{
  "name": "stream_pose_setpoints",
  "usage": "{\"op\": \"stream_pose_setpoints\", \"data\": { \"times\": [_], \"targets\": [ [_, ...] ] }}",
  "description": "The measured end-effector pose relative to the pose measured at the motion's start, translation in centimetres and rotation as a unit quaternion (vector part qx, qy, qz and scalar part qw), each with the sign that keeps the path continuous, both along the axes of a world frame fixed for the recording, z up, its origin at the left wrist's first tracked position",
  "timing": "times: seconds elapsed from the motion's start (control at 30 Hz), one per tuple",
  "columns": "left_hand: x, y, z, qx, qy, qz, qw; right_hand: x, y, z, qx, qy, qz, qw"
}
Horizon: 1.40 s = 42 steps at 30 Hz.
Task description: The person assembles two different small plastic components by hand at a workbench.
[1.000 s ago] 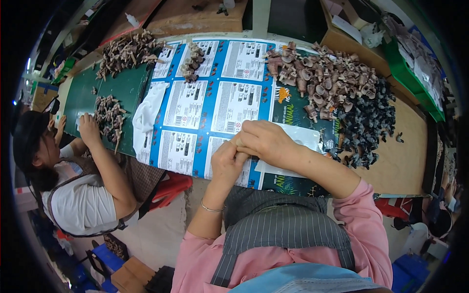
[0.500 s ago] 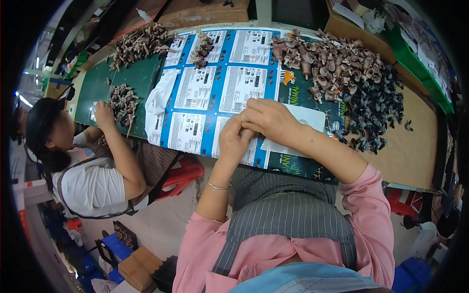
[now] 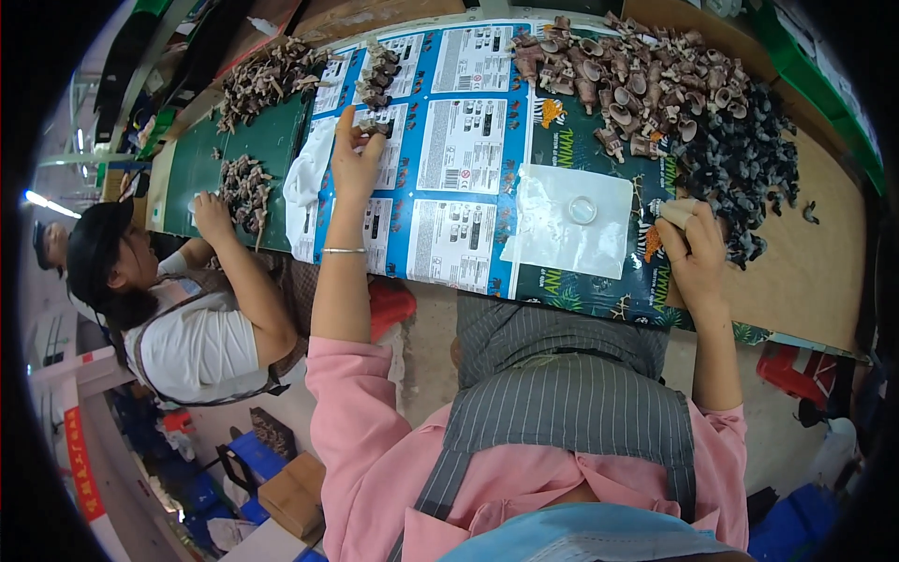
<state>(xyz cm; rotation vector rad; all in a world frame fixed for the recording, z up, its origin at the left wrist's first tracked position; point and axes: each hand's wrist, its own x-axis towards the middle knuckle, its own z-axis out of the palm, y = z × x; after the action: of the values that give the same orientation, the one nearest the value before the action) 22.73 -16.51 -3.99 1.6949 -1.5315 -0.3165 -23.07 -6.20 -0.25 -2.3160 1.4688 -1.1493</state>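
Observation:
My left hand (image 3: 356, 164) reaches over the printed blue-and-white sheet, thumb and forefinger around a small grey-and-brown toy part (image 3: 376, 127). That part sits at the near end of a row of similar toy parts (image 3: 376, 79). At the right, my right hand (image 3: 695, 245) is closed with bent fingers by the left edge of a heap of small black-and-grey parts (image 3: 740, 178). Something pale shows at its fingertips, too unclear to name. Between the hands lies a white plastic sheet (image 3: 548, 234) with a clear ring (image 3: 582, 210) on it.
Brown, cup-ended toy parts (image 3: 637, 84) are heaped at the far right. On the left, a co-worker (image 3: 201, 318) sits at a green board (image 3: 272, 131) with piles of brown parts (image 3: 245, 197). A white cloth (image 3: 304, 192) lies beside the printed sheet. Green bins (image 3: 829, 94) stand far right.
My hands, together over the middle before, are now apart. The left has moved up and left to the row with a toy part; the right has moved right to the dark heap.

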Motion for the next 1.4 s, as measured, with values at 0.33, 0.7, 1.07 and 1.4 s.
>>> {"op": "stream_pose_setpoints", "data": {
  "times": [0.33, 0.7, 1.07, 1.4],
  "targets": [
    [-2.6, 2.8, 0.2, -0.032, 0.092, 0.041, 0.994, 0.0, -0.5, -0.9, -0.018, 0.081, -0.019, 0.996],
    [-16.1, -6.8, 2.1, -0.134, -0.017, -0.185, 0.973, -0.2, -0.3, -2.0, 0.001, 0.027, 0.028, 0.999],
    [-16.5, -3.1, 1.8, -0.058, -0.082, -0.293, 0.951, -1.1, 0.7, -1.9, -0.025, 0.093, 0.033, 0.995],
    [-12.1, 6.2, 2.5, 0.021, 0.035, -0.309, 0.95, -1.0, 0.5, -0.5, 0.004, 0.101, 0.018, 0.995]
  ]
}}
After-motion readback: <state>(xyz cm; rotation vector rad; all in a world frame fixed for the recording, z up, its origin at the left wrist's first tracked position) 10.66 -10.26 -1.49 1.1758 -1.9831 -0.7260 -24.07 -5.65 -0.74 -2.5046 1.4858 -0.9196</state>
